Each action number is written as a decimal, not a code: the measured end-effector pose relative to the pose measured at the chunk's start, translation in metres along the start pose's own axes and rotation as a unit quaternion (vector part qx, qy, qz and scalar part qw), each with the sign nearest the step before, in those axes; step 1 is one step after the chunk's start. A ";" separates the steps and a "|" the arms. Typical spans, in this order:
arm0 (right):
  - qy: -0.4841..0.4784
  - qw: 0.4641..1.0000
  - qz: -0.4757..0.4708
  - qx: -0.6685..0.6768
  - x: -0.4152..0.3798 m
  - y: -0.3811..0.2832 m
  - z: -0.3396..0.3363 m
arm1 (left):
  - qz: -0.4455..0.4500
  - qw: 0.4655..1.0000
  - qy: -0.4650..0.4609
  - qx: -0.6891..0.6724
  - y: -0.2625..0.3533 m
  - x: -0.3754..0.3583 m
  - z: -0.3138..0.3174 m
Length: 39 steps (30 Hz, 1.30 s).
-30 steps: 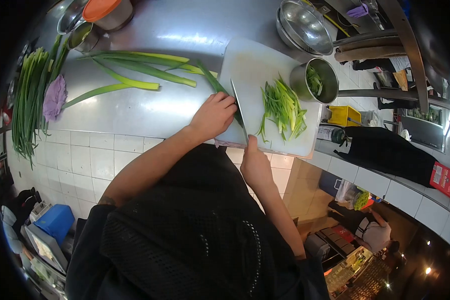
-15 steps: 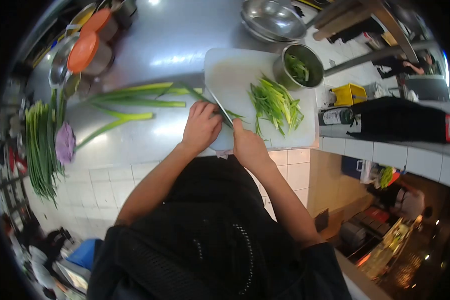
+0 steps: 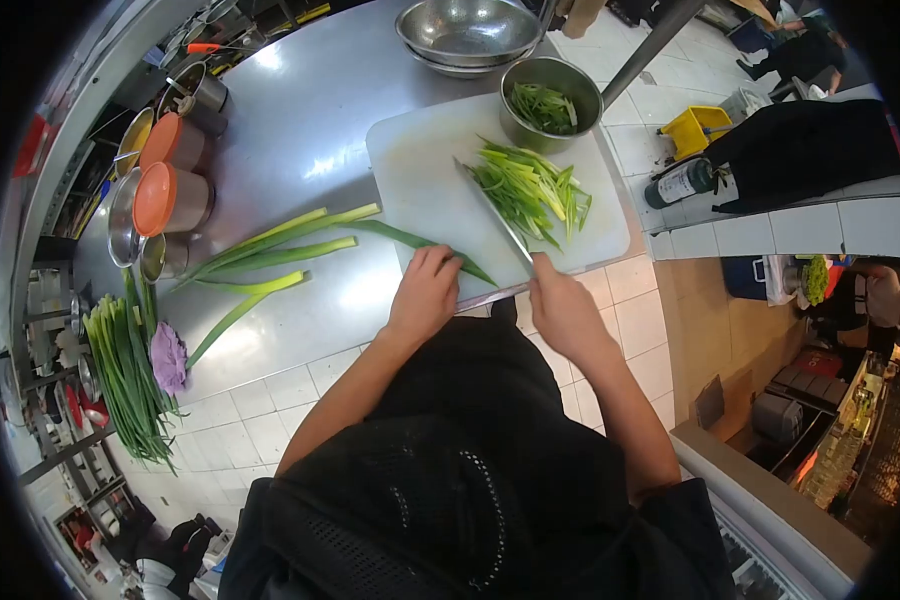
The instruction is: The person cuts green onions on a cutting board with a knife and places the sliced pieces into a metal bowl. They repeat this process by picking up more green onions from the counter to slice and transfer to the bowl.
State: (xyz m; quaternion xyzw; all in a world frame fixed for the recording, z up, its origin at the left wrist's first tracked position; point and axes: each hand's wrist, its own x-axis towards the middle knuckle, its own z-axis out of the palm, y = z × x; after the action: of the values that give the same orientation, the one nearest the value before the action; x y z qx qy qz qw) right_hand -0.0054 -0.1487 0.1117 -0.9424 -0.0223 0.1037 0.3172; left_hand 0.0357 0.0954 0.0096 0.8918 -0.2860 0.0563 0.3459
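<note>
My right hand (image 3: pixel 567 312) is wrapped around the handle of a knife (image 3: pixel 505 222), whose blade lies along the left side of a pile of cut green onion (image 3: pixel 537 192). My left hand (image 3: pixel 426 293), fingers bent and pressed together, holds a long green onion leaf (image 3: pixel 402 236) down at the left front of the white cutting board (image 3: pixel 410 150). The leaf's pointed end sticks out past my fingers to the right. At the board's back right corner, a metal pot (image 3: pixel 522 131) contains more cut green onion.
More green onion stalks (image 3: pixel 288 252) lie on the steel table (image 3: pixel 300 120) to the left. A green onion bunch (image 3: pixel 125 375) hangs over the edge beside a purple cloth (image 3: pixel 169 357). Containers with orange lids (image 3: pixel 157 198) stand behind; metal bowls (image 3: pixel 467 32) sit at the back.
The knife has moved right, from beside my left fingers to the cut pile. My hands are farther apart. The whole view has also shifted and turned.
</note>
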 end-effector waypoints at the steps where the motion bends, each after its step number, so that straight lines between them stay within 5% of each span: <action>1: -0.018 1.000 -0.009 -0.011 -0.003 -0.003 0.007 | -0.015 1.000 0.022 -0.002 -0.001 0.001 0.000; 14: -0.140 0.977 -0.051 -0.152 -0.038 -0.028 0.015 | -0.018 0.991 0.052 0.121 -0.008 0.005 -0.003; 29: -0.075 0.983 -0.105 -0.129 0.021 -0.019 0.061 | -0.015 0.997 0.056 0.050 -0.022 0.001 -0.001; 34: -0.110 0.982 -0.115 -0.106 0.003 -0.062 0.023 | -0.013 0.997 0.051 0.050 -0.028 0.002 -0.009; 35: -0.130 0.985 -0.066 -0.095 0.001 -0.057 0.030 | -0.013 0.998 0.049 0.046 -0.028 0.001 -0.008; 39: -0.065 0.989 -0.107 -0.072 0.034 -0.018 0.081 | -0.011 0.998 0.048 0.033 -0.035 -0.004 -0.005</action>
State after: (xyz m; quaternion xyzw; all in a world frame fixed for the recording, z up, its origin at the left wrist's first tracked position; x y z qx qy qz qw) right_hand 0.0109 -0.0830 0.0538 -0.9463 -0.1511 0.1286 0.2554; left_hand 0.0522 0.1219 -0.0084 0.9024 -0.2569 0.1045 0.3299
